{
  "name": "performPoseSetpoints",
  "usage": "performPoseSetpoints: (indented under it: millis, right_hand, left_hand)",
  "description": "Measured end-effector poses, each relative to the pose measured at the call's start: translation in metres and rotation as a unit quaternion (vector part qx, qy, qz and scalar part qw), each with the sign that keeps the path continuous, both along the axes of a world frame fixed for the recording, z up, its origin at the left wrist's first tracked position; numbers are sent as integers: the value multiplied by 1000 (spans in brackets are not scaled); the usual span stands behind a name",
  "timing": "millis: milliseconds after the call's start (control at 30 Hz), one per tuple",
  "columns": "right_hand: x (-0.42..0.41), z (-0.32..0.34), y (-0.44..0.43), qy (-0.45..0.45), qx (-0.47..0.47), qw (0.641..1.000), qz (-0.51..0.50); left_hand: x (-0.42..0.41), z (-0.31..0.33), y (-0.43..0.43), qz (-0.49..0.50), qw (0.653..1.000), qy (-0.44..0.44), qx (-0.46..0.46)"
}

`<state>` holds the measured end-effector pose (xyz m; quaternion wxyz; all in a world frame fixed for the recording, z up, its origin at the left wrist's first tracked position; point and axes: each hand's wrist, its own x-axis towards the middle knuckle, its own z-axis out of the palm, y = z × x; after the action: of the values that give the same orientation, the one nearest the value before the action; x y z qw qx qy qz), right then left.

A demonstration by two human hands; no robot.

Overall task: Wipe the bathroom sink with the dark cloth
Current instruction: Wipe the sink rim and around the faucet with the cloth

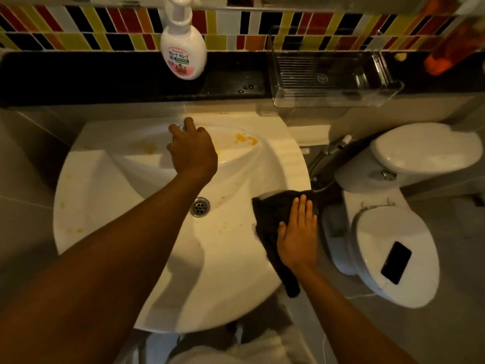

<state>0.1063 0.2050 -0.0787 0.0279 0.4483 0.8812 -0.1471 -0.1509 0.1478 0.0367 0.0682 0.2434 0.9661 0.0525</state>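
Note:
A white round bathroom sink [110, 195] fills the middle, with a metal drain [200, 206] and orange-yellow stains [245, 139] near its back ledge and basin. The dark cloth [270, 214] lies draped over the sink's right rim, hanging off the edge. My right hand [299, 232] rests flat on the cloth, fingers straight and pressing it down. My left hand [193, 148] reaches to the back of the sink and curls over the tap handle, which is almost fully hidden beneath it.
A soap pump bottle [183, 52] and a clear plastic rack [330, 74] stand on the black ledge under the coloured tiles. To the right is a white toilet [393, 253] with a black phone [396, 262] on its lid and a spray hose [330, 151].

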Motion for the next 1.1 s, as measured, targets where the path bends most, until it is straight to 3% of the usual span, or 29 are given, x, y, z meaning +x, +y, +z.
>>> performPoseSetpoints:
  millis: [200, 400, 633, 900, 1033, 1100]
  right_hand:
    - [-37, -3, 60, -9, 26, 998, 52]
    - [-125, 5, 135, -23, 64, 979, 191]
    - [-209, 5, 150, -35, 130, 902, 410]
    - [-197, 1, 150, -41, 139, 821, 552]
    - [-197, 3, 163, -49, 136, 801, 580]
    - [-202, 2, 151, -52, 169, 817, 549]
  left_hand:
    - [-5, -4, 1, -10, 1000, 13, -2]
    - [-4, -5, 2, -6, 999, 30, -15]
    - [-5, -6, 3, 3, 999, 43, -30]
    - [-3, -4, 4, 11, 999, 35, -29]
    - [-4, -4, 3, 14, 999, 32, -11]
    - [-3, -4, 4, 15, 999, 27, -6]
